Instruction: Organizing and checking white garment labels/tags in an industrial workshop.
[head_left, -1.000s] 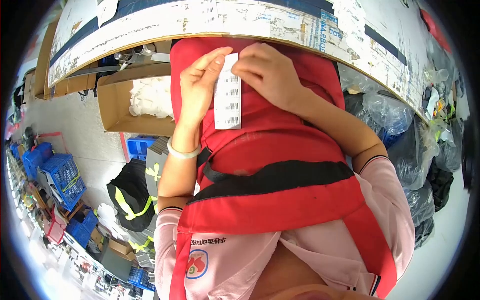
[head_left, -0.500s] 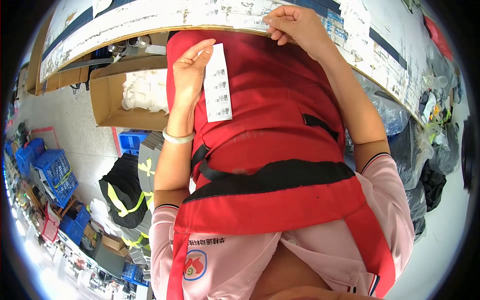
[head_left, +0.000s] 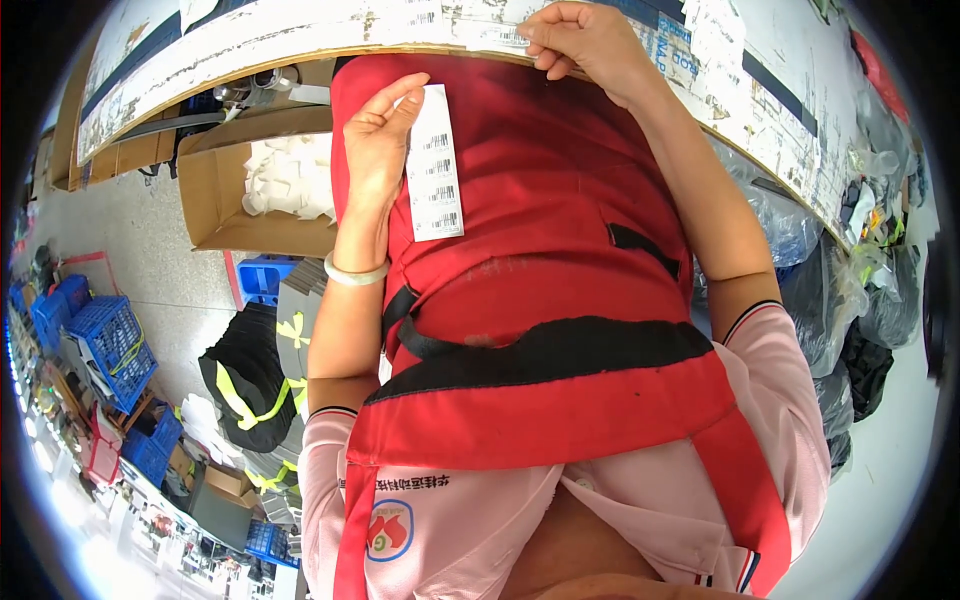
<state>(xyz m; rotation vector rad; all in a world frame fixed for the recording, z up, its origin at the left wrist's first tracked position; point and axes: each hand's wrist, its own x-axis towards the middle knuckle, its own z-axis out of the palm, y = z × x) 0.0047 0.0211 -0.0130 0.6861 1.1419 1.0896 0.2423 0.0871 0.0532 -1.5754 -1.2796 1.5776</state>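
Over the red apron (head_left: 530,250), the left hand (head_left: 378,140) pinches a white barcode strip (head_left: 434,170) near its upper left edge (a pale bangle (head_left: 355,279) rings that wrist); farther out, the right hand (head_left: 590,45), thumb and forefinger narrowed together, meets a small label (head_left: 490,37) on the edge of the worn white table (head_left: 270,42), whether gripping it I cannot tell; beyond are an open cardboard box (head_left: 262,235) and a blue crate (head_left: 115,345)
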